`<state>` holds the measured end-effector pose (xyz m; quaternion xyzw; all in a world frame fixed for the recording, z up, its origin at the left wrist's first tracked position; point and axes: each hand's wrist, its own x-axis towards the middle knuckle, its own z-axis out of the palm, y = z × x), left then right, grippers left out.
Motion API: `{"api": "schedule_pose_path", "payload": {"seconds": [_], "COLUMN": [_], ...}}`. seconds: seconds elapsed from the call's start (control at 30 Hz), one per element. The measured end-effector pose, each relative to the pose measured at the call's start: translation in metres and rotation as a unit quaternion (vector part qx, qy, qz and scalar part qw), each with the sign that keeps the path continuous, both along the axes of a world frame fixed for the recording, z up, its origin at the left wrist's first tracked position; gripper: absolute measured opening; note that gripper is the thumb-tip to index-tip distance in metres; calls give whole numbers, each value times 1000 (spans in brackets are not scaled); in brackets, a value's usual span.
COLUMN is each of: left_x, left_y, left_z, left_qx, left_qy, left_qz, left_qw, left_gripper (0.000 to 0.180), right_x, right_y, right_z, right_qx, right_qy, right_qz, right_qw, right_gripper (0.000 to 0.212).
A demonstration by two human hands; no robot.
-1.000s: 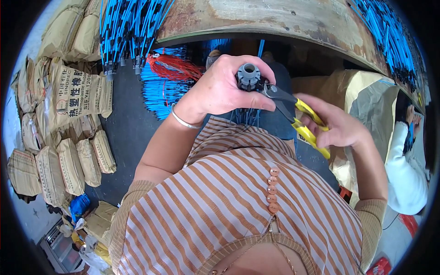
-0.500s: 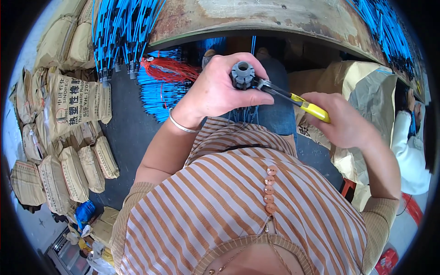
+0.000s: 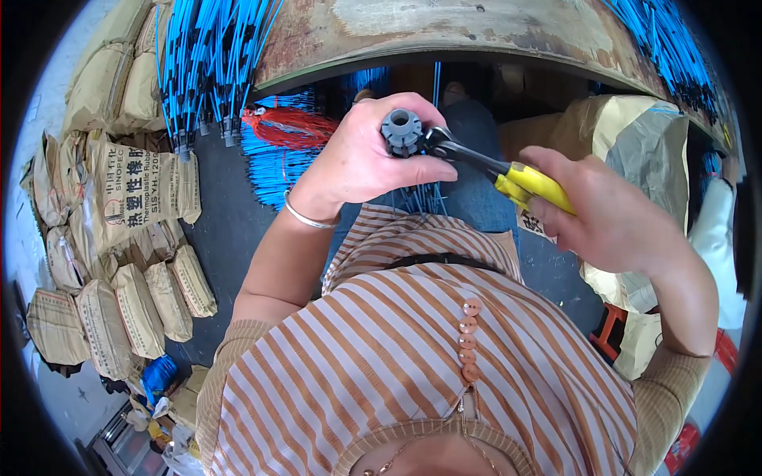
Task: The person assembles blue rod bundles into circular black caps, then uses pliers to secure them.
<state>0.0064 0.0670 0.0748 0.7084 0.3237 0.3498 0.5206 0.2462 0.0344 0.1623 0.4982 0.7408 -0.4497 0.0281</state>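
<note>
My left hand [image 3: 367, 155] is wrapped round a grey, ribbed cylindrical piece [image 3: 402, 132] with a round hole in its top end. Thin dark and blue strands hang below that hand; I cannot tell whether they join the piece. In my right hand [image 3: 611, 208] is a pair of pliers [image 3: 544, 187] with yellow handles, spread a little apart. The dark jaws reach to the right side of the grey piece, close by my left fingers. Whether they grip anything there is hard to see.
A worn wooden board [image 3: 421, 28] spans the far side, with blue cable bundles [image 3: 210, 59] at its left end. Red strands [image 3: 292, 128] lie on blue cables below it. Brown paper sacks [image 3: 143, 309] are stacked left. An open paper bag [image 3: 663, 159] and another person's white sleeve [image 3: 717, 226] are right.
The grey piece and my left hand have shifted slightly left. The pliers' handles have parted, and my right fingers have loosened round them.
</note>
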Motion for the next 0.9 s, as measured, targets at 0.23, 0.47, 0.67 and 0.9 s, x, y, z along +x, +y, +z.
{"api": "schedule_pose_path", "payload": {"seconds": [0.23,0.47,0.67,0.9], "left_x": [-2,-9,-5,4], "left_y": [10,9,16,22], "left_z": [-7,-12,-25,-41], "left_qx": [-85,-92,-116,-106], "left_qy": [-37,-100,-107,-179], "left_qz": [47,53,80,96], "left_qw": [995,989,984,973], "left_gripper": [32,34,33,32], "right_x": [-19,-18,-27,-12], "right_y": [-2,-2,-11,17], "right_z": [-15,-28,-42,-62], "right_qx": [24,-101,-2,171], "right_qy": [15,112,75,44], "right_qz": [-24,-93,-26,-30], "right_qw": [999,984,997,984], "right_gripper": [18,21,21,20]}}
